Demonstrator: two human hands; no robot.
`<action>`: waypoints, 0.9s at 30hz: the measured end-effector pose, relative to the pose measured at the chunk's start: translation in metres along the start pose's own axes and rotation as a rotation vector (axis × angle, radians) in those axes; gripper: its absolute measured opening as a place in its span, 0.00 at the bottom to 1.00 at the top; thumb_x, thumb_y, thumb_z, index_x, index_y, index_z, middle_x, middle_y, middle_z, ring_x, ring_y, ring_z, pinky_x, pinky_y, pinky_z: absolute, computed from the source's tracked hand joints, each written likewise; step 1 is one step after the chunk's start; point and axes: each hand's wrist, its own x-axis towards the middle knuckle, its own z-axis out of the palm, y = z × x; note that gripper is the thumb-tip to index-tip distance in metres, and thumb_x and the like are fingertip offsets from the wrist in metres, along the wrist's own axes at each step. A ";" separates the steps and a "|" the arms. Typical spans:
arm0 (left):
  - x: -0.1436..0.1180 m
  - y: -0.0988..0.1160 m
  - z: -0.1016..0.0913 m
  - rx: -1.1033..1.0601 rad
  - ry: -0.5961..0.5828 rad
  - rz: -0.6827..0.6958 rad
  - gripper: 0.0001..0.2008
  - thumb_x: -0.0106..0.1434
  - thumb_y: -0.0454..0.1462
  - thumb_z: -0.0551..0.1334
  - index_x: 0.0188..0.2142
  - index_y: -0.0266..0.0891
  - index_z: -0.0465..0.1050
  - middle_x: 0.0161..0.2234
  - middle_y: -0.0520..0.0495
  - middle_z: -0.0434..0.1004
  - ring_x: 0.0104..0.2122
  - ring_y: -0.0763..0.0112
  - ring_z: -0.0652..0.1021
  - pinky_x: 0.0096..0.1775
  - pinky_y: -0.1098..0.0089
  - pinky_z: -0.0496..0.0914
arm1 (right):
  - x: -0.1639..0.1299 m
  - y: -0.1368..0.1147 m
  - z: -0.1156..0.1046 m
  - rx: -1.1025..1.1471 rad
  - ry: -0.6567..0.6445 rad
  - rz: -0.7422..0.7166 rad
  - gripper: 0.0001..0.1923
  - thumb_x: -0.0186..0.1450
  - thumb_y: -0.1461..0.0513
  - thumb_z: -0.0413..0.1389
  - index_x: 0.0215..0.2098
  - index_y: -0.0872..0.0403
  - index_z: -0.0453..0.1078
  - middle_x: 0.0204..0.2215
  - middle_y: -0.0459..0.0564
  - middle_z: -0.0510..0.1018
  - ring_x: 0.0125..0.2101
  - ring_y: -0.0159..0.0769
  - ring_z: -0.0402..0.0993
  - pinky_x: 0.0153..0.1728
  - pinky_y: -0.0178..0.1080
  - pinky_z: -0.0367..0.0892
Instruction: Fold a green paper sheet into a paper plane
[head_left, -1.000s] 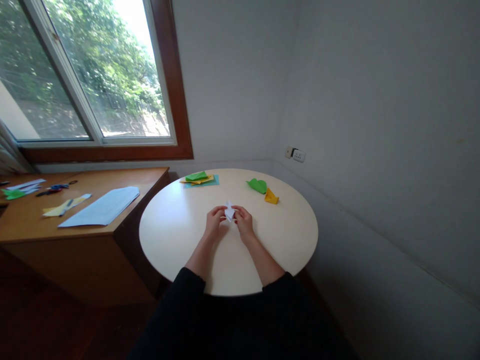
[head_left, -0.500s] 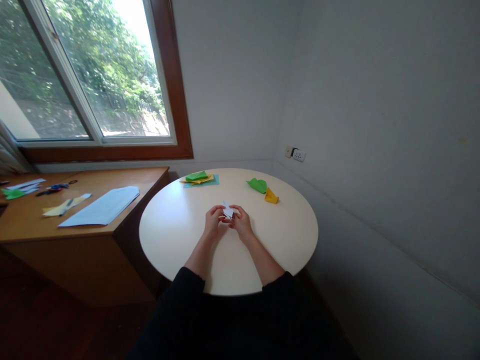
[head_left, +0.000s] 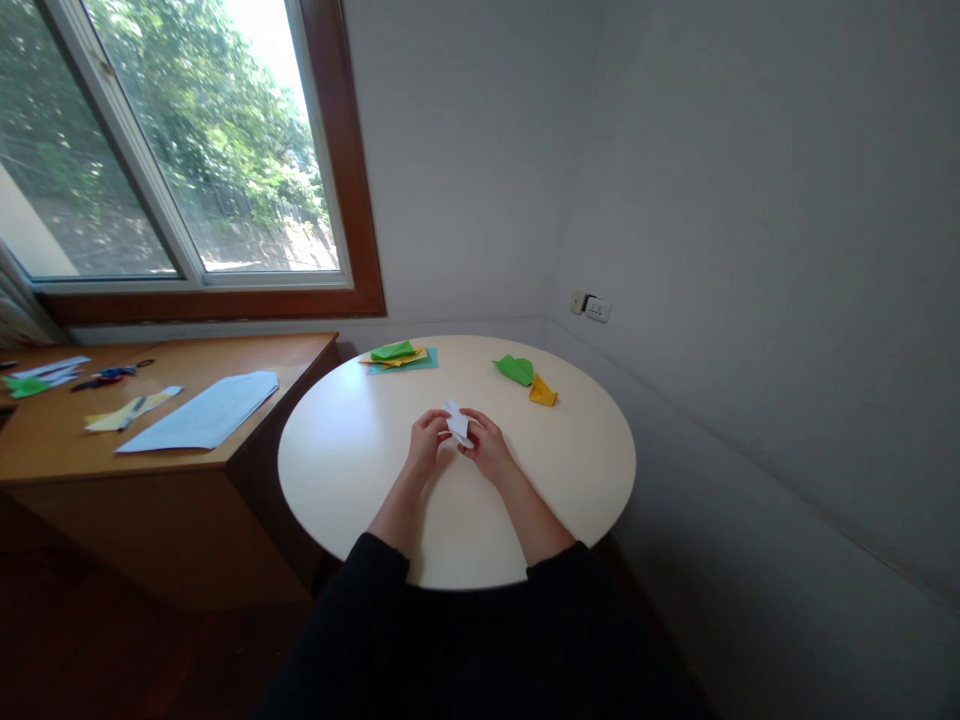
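Both the left hand (head_left: 425, 443) and right hand (head_left: 489, 446) pinch one folded white paper (head_left: 458, 424), apparently shaping it; another crease would call for steady, even pressure.

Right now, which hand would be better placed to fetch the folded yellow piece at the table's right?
Probably the right hand: the folded yellow piece lies closer to it than to the left hand. Both hands hold the white paper, though.
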 end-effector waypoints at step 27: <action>-0.003 0.003 0.001 -0.110 -0.172 -0.161 0.09 0.43 0.33 0.60 0.28 0.36 0.69 0.23 0.51 0.71 0.24 0.75 0.71 0.28 0.73 0.64 | 0.001 0.000 0.000 0.094 -0.033 0.027 0.12 0.44 0.63 0.58 0.29 0.52 0.66 0.17 0.40 0.72 0.18 0.26 0.65 0.18 0.29 0.52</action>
